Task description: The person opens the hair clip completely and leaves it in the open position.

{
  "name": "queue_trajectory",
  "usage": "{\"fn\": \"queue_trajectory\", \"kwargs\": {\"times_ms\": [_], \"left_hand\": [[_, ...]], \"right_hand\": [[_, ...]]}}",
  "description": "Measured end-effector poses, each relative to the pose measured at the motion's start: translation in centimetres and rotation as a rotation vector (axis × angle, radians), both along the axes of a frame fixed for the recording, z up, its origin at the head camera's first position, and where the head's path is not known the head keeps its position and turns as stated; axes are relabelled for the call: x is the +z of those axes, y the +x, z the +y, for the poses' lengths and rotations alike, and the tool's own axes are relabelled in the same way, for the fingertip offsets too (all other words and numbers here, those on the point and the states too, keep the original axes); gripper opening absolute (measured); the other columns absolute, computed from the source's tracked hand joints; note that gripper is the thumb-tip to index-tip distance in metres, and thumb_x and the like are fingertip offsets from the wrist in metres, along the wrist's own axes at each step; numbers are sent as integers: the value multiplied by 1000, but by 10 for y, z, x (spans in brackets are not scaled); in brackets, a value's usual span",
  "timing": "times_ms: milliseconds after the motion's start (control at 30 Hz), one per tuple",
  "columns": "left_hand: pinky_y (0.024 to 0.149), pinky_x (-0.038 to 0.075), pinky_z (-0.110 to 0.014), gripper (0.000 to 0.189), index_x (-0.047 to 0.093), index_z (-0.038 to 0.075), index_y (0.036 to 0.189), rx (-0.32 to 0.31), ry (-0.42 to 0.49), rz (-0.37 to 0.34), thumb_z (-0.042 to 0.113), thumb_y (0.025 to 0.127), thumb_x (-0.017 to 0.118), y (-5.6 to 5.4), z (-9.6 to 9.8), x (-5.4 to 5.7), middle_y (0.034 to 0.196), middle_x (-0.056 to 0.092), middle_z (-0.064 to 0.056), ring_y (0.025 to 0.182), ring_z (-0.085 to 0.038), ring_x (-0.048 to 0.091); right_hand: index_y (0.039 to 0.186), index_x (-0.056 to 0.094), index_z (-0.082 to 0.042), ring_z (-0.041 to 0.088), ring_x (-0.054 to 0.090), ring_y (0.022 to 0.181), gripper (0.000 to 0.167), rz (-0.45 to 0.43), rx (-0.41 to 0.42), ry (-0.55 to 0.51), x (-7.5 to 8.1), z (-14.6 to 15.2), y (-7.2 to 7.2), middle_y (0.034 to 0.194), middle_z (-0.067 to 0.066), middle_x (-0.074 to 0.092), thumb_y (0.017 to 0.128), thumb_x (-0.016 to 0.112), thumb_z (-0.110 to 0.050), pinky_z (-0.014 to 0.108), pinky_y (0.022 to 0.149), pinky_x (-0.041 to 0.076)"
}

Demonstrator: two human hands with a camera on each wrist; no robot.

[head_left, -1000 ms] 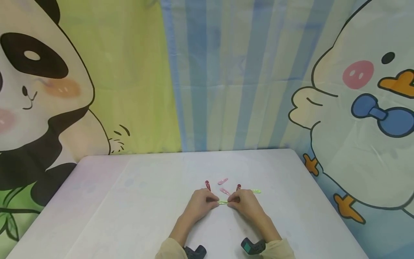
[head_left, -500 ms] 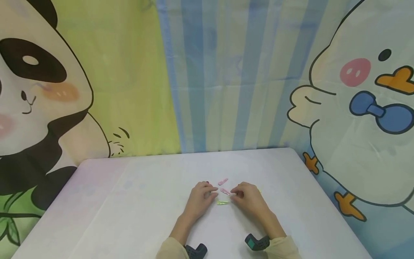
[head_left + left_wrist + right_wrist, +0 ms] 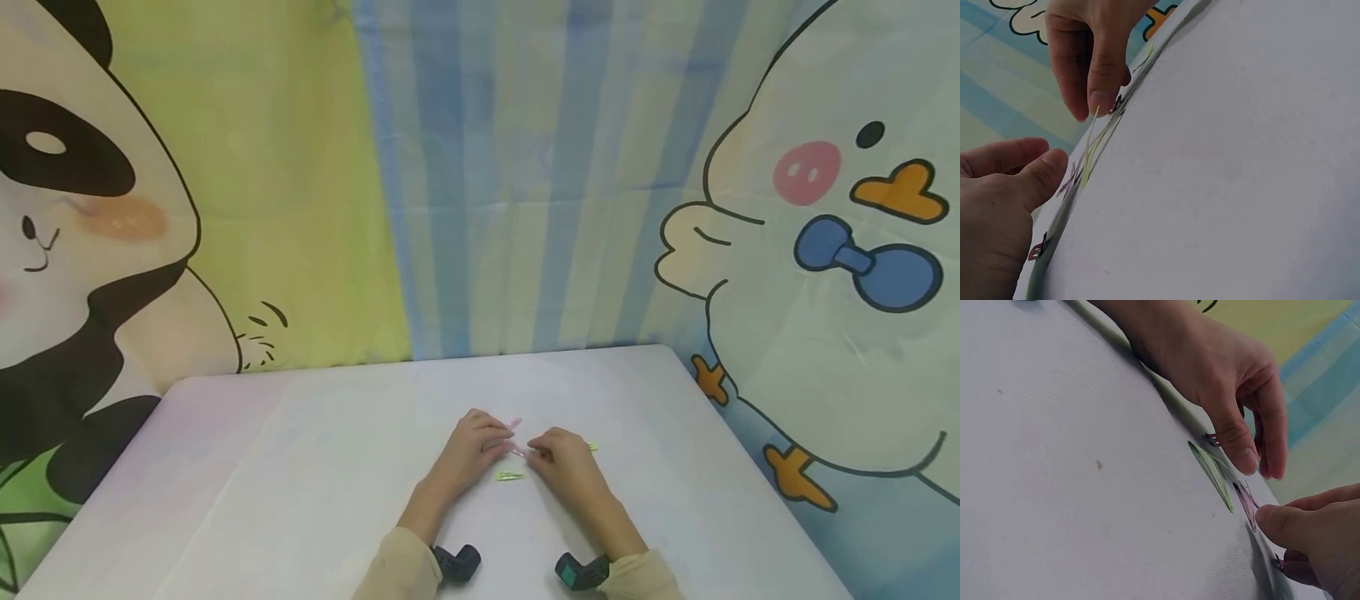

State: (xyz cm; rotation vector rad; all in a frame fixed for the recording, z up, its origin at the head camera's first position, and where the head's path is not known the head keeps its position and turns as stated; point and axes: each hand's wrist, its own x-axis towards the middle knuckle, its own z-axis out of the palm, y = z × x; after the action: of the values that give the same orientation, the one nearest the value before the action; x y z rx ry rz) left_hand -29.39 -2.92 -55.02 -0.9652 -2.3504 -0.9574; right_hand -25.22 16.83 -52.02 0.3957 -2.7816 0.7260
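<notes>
A pink hair clip (image 3: 518, 452) lies on the white table between my hands in the head view. My left hand (image 3: 467, 450) is at its left, thumb and index finger spread apart. My right hand (image 3: 567, 465) is at the other side, thumb tip right at the clip's end and index finger apart from the thumb. In the right wrist view, the left thumb hangs above this pink clip (image 3: 1245, 505). Nearer the person lies a light green hair clip (image 3: 509, 476). A second pink clip (image 3: 514, 423) is just beyond the left fingertips.
Another green clip (image 3: 592, 447) shows past the right hand. A dark red clip (image 3: 1037, 249) is beside the left hand, and a second red clip (image 3: 1116, 104) is near the right fingertips. The table (image 3: 337, 483) ends at a cartoon-printed curtain (image 3: 495, 208).
Both hands have let go of the green clip, which stays on the table. They have moved a little farther forward, to either end of the pink clip. The head view has shifted slightly.
</notes>
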Motion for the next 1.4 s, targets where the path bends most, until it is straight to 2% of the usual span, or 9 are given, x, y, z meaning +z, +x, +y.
{"fn": "queue_trajectory", "kwargs": {"times_ms": [233,367,600,833,1067,1400], "left_hand": [[83,42,-36,15,75,21,97,45,-129,8,24,83,73,2,-1,4,100,70,11,99,-10,54],[82,42,-34,13,75,22,96,52,-166,21,25,83,73,3,2,7,99,70,12,98,-9,55],[84,42,-33,13,75,23,96,66,-210,-18,27,85,71,5,5,8,99,70,11,98,-9,54],[87,44,-32,12,75,23,96,71,-210,-54,26,85,71,6,4,6,97,70,11,97,-8,54],[88,45,-31,10,76,23,94,63,-190,-48,24,85,71,4,4,3,94,70,11,95,-8,55],[84,46,-28,8,76,23,91,75,-175,-80,24,85,71,4,4,0,91,69,11,91,-7,55]], "right_hand": [[87,75,-17,4,54,76,10,58,4,63,-3,-7,1,84,-10,62,78,77,-23,23,68,47],[85,76,-17,7,56,81,8,80,-12,91,-4,-7,2,84,-9,63,79,77,-22,27,73,49],[82,77,-17,9,55,80,5,108,-6,114,-5,-6,1,81,-9,63,78,77,-21,28,74,48],[83,76,-17,9,56,82,6,72,-23,112,-4,-8,2,83,-9,63,80,75,-21,29,75,49],[84,76,-17,9,56,83,6,70,-27,99,-3,-8,2,82,-10,63,80,76,-21,29,76,50],[86,77,-18,8,55,83,6,66,-28,126,-7,-9,3,83,-10,63,82,74,-21,28,75,49]]}}
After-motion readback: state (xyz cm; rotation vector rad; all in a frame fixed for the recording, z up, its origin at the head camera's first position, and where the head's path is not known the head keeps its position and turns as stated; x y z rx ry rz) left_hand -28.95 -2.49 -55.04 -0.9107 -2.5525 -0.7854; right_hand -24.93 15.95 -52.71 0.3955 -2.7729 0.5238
